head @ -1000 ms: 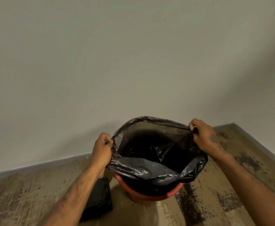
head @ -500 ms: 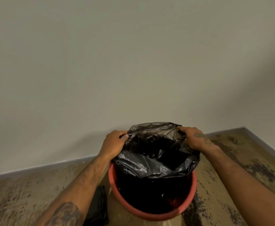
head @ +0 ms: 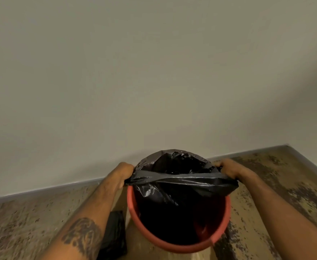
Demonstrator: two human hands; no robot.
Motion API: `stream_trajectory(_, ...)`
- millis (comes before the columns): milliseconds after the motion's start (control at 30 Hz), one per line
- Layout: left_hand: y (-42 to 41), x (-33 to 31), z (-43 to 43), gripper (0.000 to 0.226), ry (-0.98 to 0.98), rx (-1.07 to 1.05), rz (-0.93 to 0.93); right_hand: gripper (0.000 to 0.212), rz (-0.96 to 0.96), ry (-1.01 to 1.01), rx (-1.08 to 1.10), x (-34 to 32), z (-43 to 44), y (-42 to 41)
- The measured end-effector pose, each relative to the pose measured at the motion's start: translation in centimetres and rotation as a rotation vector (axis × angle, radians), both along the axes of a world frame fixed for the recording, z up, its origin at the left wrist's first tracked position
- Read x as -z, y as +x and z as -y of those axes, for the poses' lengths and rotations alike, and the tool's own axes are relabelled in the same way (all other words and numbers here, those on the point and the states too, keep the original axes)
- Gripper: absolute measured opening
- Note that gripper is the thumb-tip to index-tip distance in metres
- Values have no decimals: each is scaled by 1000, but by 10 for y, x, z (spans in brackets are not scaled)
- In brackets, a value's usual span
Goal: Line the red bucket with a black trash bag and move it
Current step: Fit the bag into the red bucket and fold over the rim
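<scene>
We note the left hand [head: 120, 174] curled with its fingers closed on the left edge of the black trash bag [head: 182, 182], just left of centre in the lower half of the frame. The right hand [head: 229, 169] mirrors it to the right of centre, fingers clamped on the bag's right edge; the fingertips themselves are tucked into the plastic and we cannot see them.

Between the two hands the near edge of the bag is pulled into a taut, glossy band running across the frame. Behind that band the bag mouth stands open as a rounded hoop, its far edge reaching up to the foot of the wall [head: 153, 72].

The bag body hangs down inside the red bucket [head: 172, 245], which stands at lower centre of the frame. The bucket's near rim is bare; the bag's mouth has not been folded over it on that side. A patch of red interior shows at lower right inside the bucket.

Both forearms enter from the bottom corners; the left one carries a dark tattoo [head: 82, 239]. A folded black item [head: 114, 233] lies on the floor [head: 22, 222] just left of the bucket, partly hidden by the left forearm. The floor is mottled brown, meeting the pale wall at a grey skirting strip [head: 50, 188].
</scene>
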State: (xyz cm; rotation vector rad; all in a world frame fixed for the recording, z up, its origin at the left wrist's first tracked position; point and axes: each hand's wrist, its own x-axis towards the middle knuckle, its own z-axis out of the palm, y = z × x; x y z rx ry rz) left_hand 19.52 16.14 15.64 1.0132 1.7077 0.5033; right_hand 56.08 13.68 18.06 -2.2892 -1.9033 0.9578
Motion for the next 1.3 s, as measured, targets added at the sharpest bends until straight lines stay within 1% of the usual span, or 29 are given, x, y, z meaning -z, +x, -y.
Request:
stream_trajectory(67,-8,3,12,23,-11,-32,56,26,-104,52,111,2,15,1)
stream_trajectory(133,-14,6,25,25,0,-92,115,22,-254,87,282,5,33,-2)
stream_trajectory(233,-20,4,50,48,-46,-121,205,19,-557,93,549,9,61,-6)
stream_trajectory(300,-24,0,63,53,-120,-132,335,16,-779,96,677,10,76,-7)
stream_trajectory(367,-29,-3,77,49,-159,-179,422,9,-967,98,769,7,91,-8)
stream_trajectory(400,-30,-3,83,46,-168,-205,445,9,-1042,100,811,6,98,-9)
stream_trajectory(467,-29,-3,92,37,-182,-229,470,23,-1156,86,865,5,109,-8)
stream_trajectory(533,-27,-3,99,25,-198,-254,483,34,-1207,39,897,2,119,-9)
stream_trajectory(567,-26,-3,103,21,-199,-274,495,35,-1205,13,914,1,125,-10)
stream_trajectory(633,-25,-2,111,16,-171,-340,527,30,-1169,-24,955,-1,134,-13)
stream_trajectory(733,-25,-3,123,15,-70,-435,530,15,-1153,-31,1044,2,146,-17)
stream_trajectory(800,-27,-7,131,18,-29,-500,566,14,-1177,-23,1090,4,152,-19)
stream_trajectory(867,-26,-7,136,20,-35,-604,692,14,-1264,-3,1146,5,156,-20)
stream_trajectory(933,-24,-9,143,11,-79,-695,824,13,-1424,9,1221,5,159,-23)
stream_trajectory(967,-22,-10,147,6,-106,-725,860,13,-1498,7,1256,6,161,-26)
stream_trajectory(1033,-14,-9,154,10,-145,-758,890,13,-1602,-1,1313,6,163,-33)
stream_trajectory(1100,-4,-7,161,16,-166,-780,884,12,-1642,2,1369,8,166,-41)
stream_trajectory(1167,7,-4,167,16,-172,-821,839,16,-1634,19,1408,12,169,-48)
stream_trajectory(1300,22,1,175,21,-134,-920,697,28,-1509,106,1437,17,173,-60)
